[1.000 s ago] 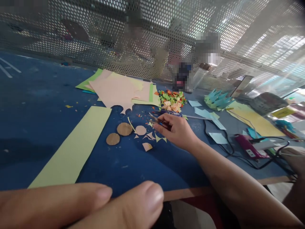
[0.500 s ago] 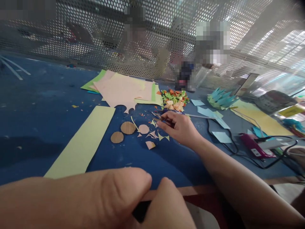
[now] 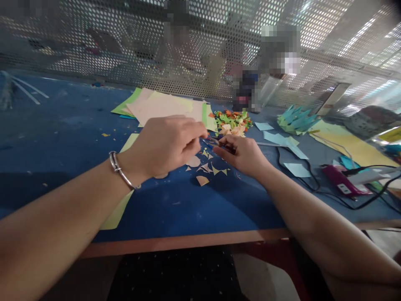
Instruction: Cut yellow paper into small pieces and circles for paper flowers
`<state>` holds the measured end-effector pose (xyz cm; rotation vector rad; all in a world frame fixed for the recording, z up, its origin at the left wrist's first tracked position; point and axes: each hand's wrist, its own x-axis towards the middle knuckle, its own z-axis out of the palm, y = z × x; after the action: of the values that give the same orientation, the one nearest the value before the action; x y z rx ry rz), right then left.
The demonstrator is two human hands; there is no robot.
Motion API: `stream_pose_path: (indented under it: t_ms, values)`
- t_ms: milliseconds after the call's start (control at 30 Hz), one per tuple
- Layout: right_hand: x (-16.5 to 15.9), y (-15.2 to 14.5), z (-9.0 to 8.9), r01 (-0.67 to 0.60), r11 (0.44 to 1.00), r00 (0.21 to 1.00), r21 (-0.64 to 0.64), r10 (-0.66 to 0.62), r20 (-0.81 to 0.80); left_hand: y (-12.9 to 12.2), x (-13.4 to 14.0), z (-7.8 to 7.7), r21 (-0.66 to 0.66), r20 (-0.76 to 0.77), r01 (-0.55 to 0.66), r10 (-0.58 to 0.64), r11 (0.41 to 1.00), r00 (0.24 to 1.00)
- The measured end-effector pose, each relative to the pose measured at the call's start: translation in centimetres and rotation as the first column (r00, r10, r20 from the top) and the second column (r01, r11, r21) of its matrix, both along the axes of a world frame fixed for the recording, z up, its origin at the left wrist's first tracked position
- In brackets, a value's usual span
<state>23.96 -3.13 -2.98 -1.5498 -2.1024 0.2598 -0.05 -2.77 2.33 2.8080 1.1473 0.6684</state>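
Observation:
My left hand (image 3: 175, 140), with a silver bangle at its wrist, reaches over the table. Its fingers are pinched together close to the scissors' tips, and whatever lies in them is hidden. My right hand (image 3: 242, 152) is closed round scissors (image 3: 214, 141), mostly covered by the fingers, blades pointing left. Just below both hands lie small pale paper scraps (image 3: 205, 168), a pinkish paper disc (image 3: 193, 161) and a peach scrap (image 3: 202, 180). My left hand and forearm partly cover a pale green paper strip (image 3: 117, 213) and a round brown disc (image 3: 161, 176).
Stacked paper sheets (image 3: 163, 102) and a heap of colourful paper pieces (image 3: 233, 123) lie at the back before a perforated metal screen (image 3: 200, 62). To the right are light-blue paper pieces (image 3: 296, 169), a blue paper crown (image 3: 296, 119) and a purple power strip (image 3: 341, 179) with black cables.
My left hand has moved from close to the camera out over the table to beside my right hand. It now covers part of the strip and the brown discs. My right hand stays nearly in place.

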Motion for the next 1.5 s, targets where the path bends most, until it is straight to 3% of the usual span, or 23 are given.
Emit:
stream_pose_path:
  t_ms: [67,200,433,533,633,733,867,1033,1167,1333,1500]
  values:
    - [0.1,0.2,0.0,0.024,1.0,0.999,0.002,-0.024,0.024,1.4,-0.7,-1.5,0.061,-0.073,0.008,-0.004,0.998,0.997]
    - [0.1,0.3,0.0,0.051,0.998,0.993,-0.024,-0.049,0.105,2.4,-1.6,-3.5,0.037,-0.192,-0.002,0.009,0.999,0.981]
    - [-0.2,0.1,-0.3,0.067,0.995,0.955,-0.078,-0.041,0.294,4.2,-2.9,-3.8,0.053,-0.145,-0.129,0.135,0.99,0.98]
    - [-0.4,0.0,-0.5,0.071,0.994,0.943,-0.079,-0.041,0.329,3.6,-2.3,-3.7,-0.083,-0.083,0.015,-0.022,0.996,0.996]
    - [-0.5,-0.1,-0.7,0.075,0.994,0.936,-0.085,-0.041,0.35,1.8,-0.9,-4.0,-0.25,-0.02,0.227,-0.239,0.941,0.971]
    - [-0.5,-0.3,-0.9,0.072,0.993,0.938,-0.096,-0.035,0.345,0.4,0.3,-4.5,-0.331,-0.014,0.328,-0.352,0.885,0.936]
    - [-0.8,-0.7,-0.9,0.052,0.994,0.941,-0.097,-0.016,0.338,-0.1,0.6,-4.4,-0.385,0.031,0.355,-0.373,0.852,0.927]
    - [-1.0,-1.4,-0.3,0.036,0.997,0.93,-0.074,-0.006,0.366,0.4,0.2,-3.7,-0.274,0.257,0.33,-0.262,0.903,0.93]
    - [-1.1,-1.9,0.4,0.025,0.999,0.973,0.024,-0.03,0.229,1.0,0.0,-3.9,-0.166,0.305,0.272,-0.213,0.948,0.928]
    - [-1.8,-2.3,0.8,-0.157,0.988,0.981,-0.007,0.155,-0.115,1.4,0.1,-4.3,-0.091,0.234,0.255,-0.228,0.963,0.945]
    - [-2.3,-2.0,0.4,-0.227,0.974,0.959,-0.023,0.22,-0.18,1.3,0.3,-4.4,-0.041,0.258,0.252,-0.234,0.967,0.937]
